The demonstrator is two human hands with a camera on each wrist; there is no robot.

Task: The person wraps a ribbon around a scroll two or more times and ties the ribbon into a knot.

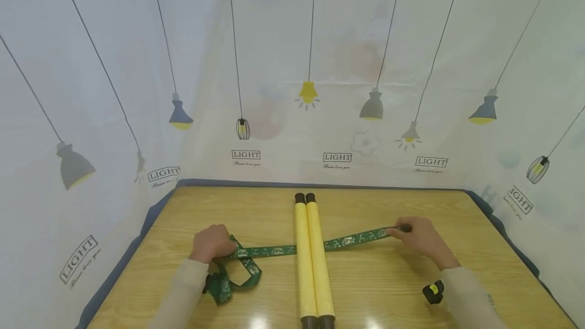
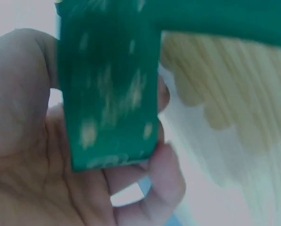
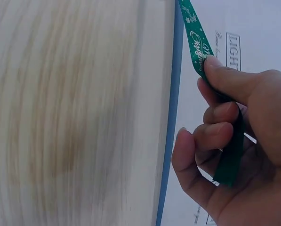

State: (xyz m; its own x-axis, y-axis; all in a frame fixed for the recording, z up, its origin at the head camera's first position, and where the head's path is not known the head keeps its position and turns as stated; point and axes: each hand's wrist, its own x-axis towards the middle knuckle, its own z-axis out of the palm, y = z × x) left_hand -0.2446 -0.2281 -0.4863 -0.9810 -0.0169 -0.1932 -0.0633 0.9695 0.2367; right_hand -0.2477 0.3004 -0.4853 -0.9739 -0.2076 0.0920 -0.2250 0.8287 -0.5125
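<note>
Two yellow rolls with dark ends lie side by side on the wooden table. A green printed ribbon runs crosswise beneath them, coming out on both sides. To the left of the rolls, my left hand holds the ribbon, and a loose bunched length of it trails on the table below. The left wrist view shows the ribbon across the fingers, its thumb at the left. My right hand pinches the other part between thumb and forefinger; in the right wrist view the ribbon's short end hangs against the palm.
A small black object with a yellow label, like a tape measure, sits by the right sleeve. A pale curtain printed with hanging lamps encloses the table's back and sides. Dark blue edging lines the table.
</note>
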